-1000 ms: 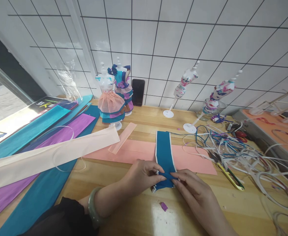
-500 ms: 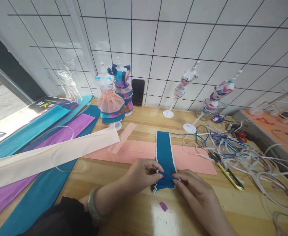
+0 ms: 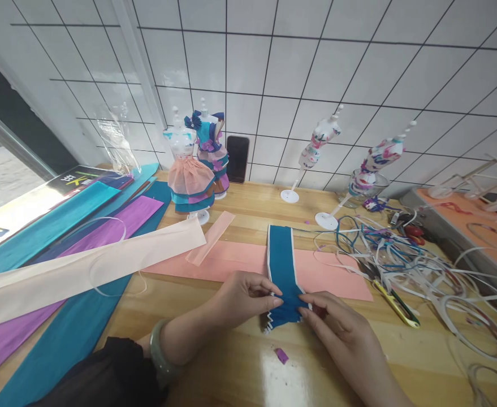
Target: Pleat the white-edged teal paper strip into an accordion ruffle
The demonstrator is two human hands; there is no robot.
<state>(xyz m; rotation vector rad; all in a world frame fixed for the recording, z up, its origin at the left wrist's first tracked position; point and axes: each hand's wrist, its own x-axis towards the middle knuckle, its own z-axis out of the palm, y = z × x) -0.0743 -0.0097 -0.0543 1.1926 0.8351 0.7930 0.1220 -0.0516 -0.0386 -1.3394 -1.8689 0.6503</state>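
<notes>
A teal fabric strip [image 3: 282, 254] with white edges runs away from me across the middle of the table. Its near end is gathered and zigzagged along the left edge. My left hand [image 3: 250, 297] pinches the strip's left edge between thumb and fingers. On the opposite edge, my right hand [image 3: 337, 322] grips the fabric the same way. Beneath the strip's far part lies a wide peach-pink fabric strip [image 3: 333, 274]. A small purple scrap [image 3: 281, 355] rests on the wood just below the gathered end.
Small mannequins in layered skirts [image 3: 191, 178] stand at the back left; bare patterned ones [image 3: 320, 141] stand further right. A phone [image 3: 237, 159] leans on the wall. Long fabric strips [image 3: 146, 251] cover the left side. Tangled trimmings [image 3: 394, 257] and a yellow cutter knife [image 3: 396, 303] lie right.
The gathered near end of the teal strip has shifted slightly, and my right hand's fingers have moved a little on its edge. Both hands keep their pinch.
</notes>
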